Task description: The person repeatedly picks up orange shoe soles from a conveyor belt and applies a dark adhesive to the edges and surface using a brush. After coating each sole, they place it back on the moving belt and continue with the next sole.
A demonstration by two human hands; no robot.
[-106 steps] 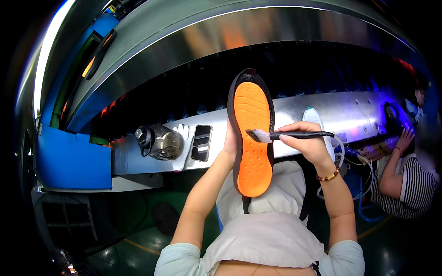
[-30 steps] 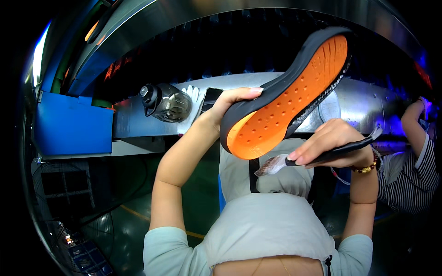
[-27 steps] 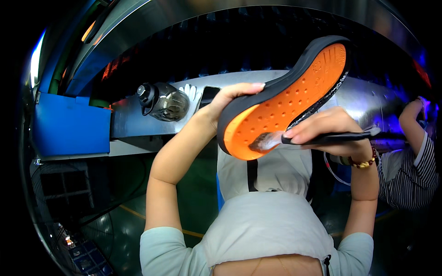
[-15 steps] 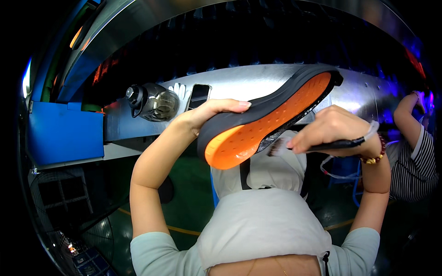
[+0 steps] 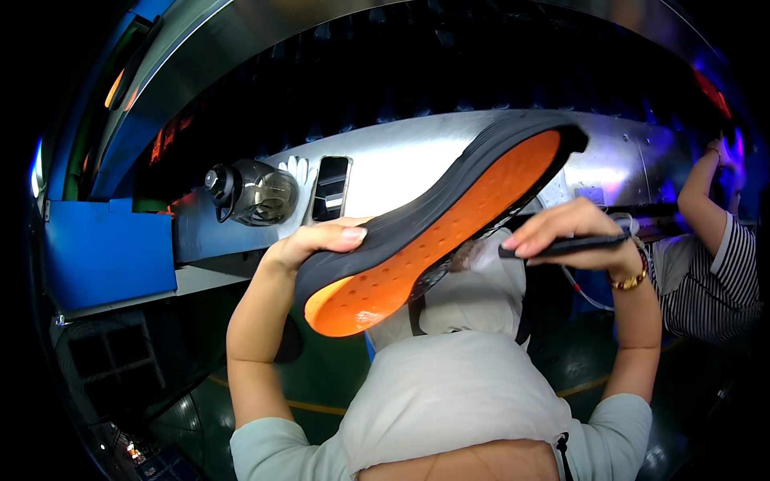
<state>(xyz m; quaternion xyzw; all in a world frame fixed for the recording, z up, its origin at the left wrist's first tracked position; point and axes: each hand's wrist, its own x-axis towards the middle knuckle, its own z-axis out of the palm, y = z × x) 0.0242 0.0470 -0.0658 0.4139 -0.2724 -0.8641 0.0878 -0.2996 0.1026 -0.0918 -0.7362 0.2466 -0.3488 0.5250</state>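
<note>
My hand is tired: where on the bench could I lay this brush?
Bare bench shows between the phone and the sole; another patch lies right of the sole's far end. The left is crowded: bottle, glove and phone sit close together.

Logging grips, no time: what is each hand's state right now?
Left hand: closed on the black-and-orange shoe sole, thumb on its black side.
Right hand: closed, holding the brush by its black handle.

Bottle (image 5: 269, 194), glove (image 5: 301, 183), phone (image 5: 330, 188) on bench (image 5: 401, 156), left of brush (image 5: 579, 244)
</note>
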